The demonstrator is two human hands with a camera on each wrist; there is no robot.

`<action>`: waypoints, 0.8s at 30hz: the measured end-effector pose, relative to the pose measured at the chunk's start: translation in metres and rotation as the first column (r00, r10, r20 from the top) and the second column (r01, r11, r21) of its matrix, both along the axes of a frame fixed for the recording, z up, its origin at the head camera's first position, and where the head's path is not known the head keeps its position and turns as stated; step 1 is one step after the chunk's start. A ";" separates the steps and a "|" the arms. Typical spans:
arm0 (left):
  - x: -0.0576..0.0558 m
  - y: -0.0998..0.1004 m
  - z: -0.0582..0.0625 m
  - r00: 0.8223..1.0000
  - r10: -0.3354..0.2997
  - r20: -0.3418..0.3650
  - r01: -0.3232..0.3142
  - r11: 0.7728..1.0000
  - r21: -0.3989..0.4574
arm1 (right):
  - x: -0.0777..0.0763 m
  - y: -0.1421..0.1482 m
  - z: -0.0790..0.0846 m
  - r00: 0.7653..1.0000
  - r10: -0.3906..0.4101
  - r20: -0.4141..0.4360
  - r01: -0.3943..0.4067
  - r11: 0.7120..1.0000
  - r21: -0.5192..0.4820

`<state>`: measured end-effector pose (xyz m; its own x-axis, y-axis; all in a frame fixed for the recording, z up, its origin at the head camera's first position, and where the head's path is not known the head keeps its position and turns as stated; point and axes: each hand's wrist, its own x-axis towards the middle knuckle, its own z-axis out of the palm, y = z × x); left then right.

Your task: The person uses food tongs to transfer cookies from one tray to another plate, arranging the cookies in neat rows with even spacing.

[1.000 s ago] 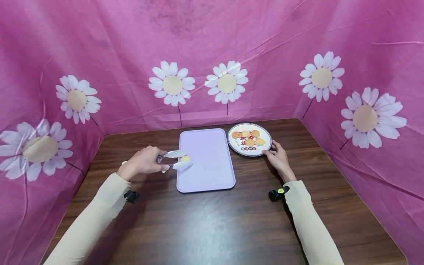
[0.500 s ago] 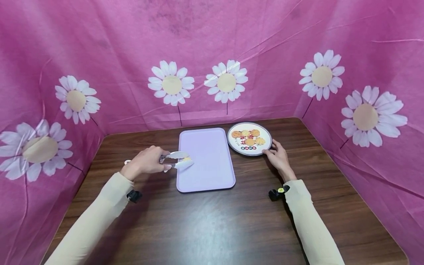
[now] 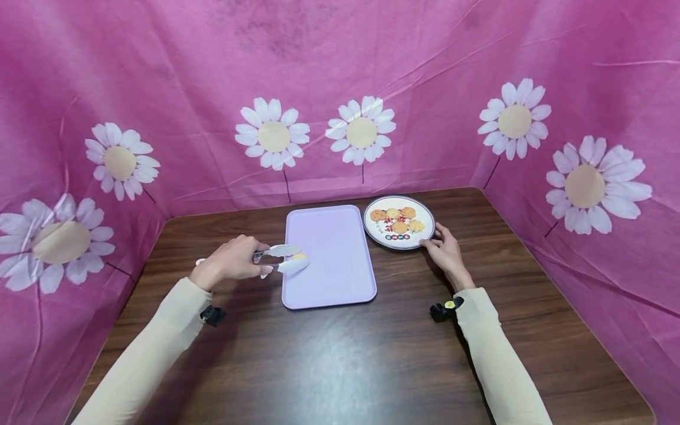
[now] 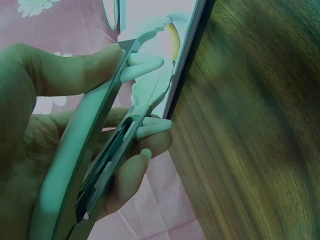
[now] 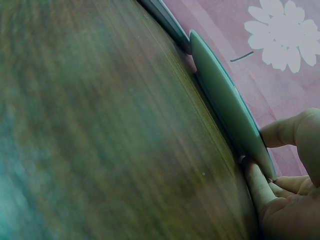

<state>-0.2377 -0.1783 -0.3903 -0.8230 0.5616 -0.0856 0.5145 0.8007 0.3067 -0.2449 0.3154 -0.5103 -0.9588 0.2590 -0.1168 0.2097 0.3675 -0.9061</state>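
Observation:
My left hand [image 3: 234, 258] grips a pair of tongs [image 3: 284, 250] with pale, leaf-shaped ends. The tongs reach over the left edge of a lavender tray [image 3: 334, 280], their ends on either side of a small yellow cookie [image 3: 300, 257]. In the left wrist view, thumb and fingers press the tongs' two arms [image 4: 75, 145], and part of the cookie [image 4: 173, 42] shows past the tips. My right hand [image 3: 446, 255] pinches the near right rim of a white plate [image 3: 427, 213], thumb on top and fingers under it. Several cookies [image 3: 401, 226] lie on that plate.
Dark wooden table [image 3: 329, 366] lies under everything. The plate stands close to the tray's upper right corner. A pink cloth [image 3: 319, 59] printed with white daisies hangs behind and along both sides of the table.
My left hand and the tongs shift slightly right, then back left, staying around the cookie at the tray's left edge. My right hand keeps its hold on the plate, which stays in place.

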 end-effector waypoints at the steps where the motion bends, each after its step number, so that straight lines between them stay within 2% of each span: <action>1: 0.000 -0.001 0.000 1.000 0.001 -0.001 -0.001 1.000 0.000 | 0.000 0.000 0.000 1.000 0.001 -0.001 -0.001 1.000 0.001; 15: 0.002 -0.003 -0.009 0.999 0.034 0.000 -0.034 0.999 0.036 | -0.001 0.000 0.000 1.000 0.004 -0.017 -0.004 1.000 0.017; 24: 0.001 0.000 -0.010 0.999 0.046 0.005 -0.046 0.998 0.033 | -0.002 0.000 0.000 1.000 0.000 -0.001 0.000 1.000 -0.002</action>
